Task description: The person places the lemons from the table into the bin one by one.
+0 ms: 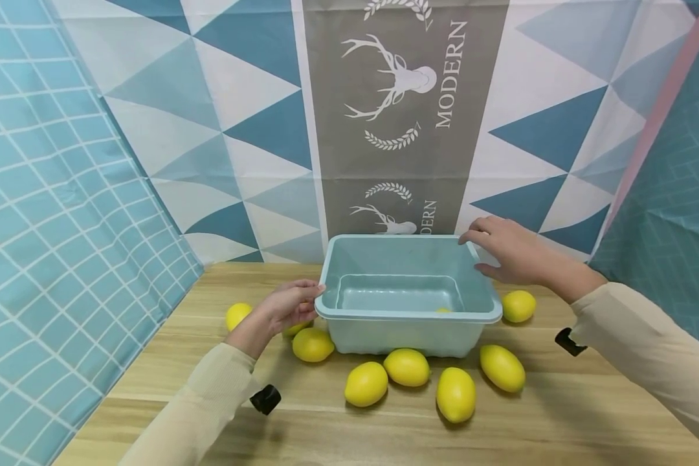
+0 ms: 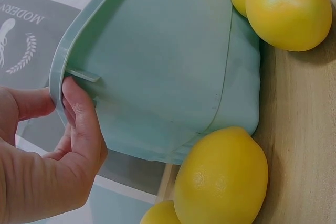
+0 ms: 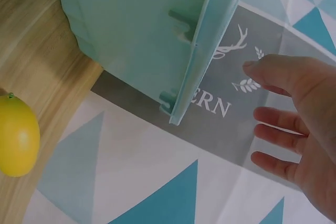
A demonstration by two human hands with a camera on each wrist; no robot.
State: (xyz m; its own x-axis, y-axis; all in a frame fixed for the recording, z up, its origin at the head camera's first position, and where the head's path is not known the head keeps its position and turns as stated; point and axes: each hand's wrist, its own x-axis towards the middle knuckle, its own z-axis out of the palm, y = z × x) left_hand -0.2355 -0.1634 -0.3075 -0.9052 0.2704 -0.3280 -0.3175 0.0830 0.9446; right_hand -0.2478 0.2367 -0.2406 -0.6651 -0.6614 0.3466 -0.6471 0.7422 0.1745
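A pale blue-green plastic bin (image 1: pixel 408 333) stands on the wooden table in the head view. My left hand (image 1: pixel 291 304) pinches its left rim, thumb on the outer lip and fingers curled beneath, as the left wrist view shows. Over the bin's right rim is my right hand (image 1: pixel 503 252); in the right wrist view its loosely bent fingers stand apart from the rim. A bit of yellow (image 1: pixel 443 310) shows inside the bin, mostly hidden by the front wall. In front lie several lemons, including one lemon (image 1: pixel 406 367) close to the wall.
Beside my left hand lie more lemons, one lemon (image 1: pixel 313 345) near the bin's left corner. A lemon (image 1: pixel 519 306) sits right of the bin, below my right hand. Behind the table (image 1: pixel 338 440) hangs a patterned cloth (image 1: pixel 256 116), with blue tiled cloth at the left.
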